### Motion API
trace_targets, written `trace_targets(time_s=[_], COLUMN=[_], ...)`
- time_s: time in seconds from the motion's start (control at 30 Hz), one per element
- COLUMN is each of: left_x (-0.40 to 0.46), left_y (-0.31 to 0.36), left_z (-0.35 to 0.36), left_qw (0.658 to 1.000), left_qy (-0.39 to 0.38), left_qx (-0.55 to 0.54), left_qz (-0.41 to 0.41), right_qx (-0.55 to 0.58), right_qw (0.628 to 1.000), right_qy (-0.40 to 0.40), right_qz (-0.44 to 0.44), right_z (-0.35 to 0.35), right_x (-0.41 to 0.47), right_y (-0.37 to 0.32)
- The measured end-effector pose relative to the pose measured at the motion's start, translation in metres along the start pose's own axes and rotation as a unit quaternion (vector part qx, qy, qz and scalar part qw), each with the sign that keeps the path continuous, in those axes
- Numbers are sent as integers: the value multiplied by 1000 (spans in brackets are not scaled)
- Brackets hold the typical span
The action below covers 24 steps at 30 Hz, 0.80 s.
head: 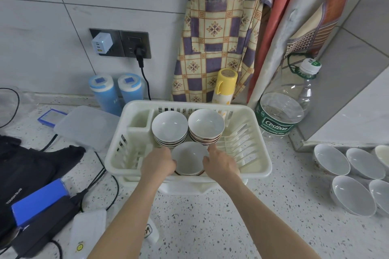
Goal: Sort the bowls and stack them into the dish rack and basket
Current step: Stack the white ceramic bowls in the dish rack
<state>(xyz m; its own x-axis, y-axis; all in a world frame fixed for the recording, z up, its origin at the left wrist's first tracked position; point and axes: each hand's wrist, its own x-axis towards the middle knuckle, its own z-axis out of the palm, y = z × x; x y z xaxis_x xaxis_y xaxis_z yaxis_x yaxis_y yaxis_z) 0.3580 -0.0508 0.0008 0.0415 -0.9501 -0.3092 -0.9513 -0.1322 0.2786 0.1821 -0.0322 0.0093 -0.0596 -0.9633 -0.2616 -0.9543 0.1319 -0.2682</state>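
My left hand and right hand each curl round opposite rims of a white bowl low in the dish rack, before two stacks. I should lower evenly, then release together.

Your left hand and right hand are bare: no gloves, rings or wristbands observed. Both your forearms are uncovered along their whole visible length, with no sleeve, watch or marking showing in the head view.
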Motion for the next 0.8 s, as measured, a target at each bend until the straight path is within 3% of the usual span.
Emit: trace_targets(time_s=[0.3, 0.43, 0.57, 0.8], left_x=[2, 4, 9, 10], left_y=[-2, -4, -8, -10], left_z=[2, 0, -4, -2], left_qw=[1000, 999, 988, 985], left_qy=[12, -22, -102, -101], left_qx=[-9, -33, -112, -137], left_qz=[3, -16, -34, -42], right_qx=[-63, 52, 231, 271], right_qw=[998, 993, 959, 949], right_qy=[-23, -86, -141, -142], right_qz=[11, 59, 85, 80], right_z=[0, -2, -6, -5], right_x=[2, 7, 12, 15], right_y=[-2, 4, 11, 16])
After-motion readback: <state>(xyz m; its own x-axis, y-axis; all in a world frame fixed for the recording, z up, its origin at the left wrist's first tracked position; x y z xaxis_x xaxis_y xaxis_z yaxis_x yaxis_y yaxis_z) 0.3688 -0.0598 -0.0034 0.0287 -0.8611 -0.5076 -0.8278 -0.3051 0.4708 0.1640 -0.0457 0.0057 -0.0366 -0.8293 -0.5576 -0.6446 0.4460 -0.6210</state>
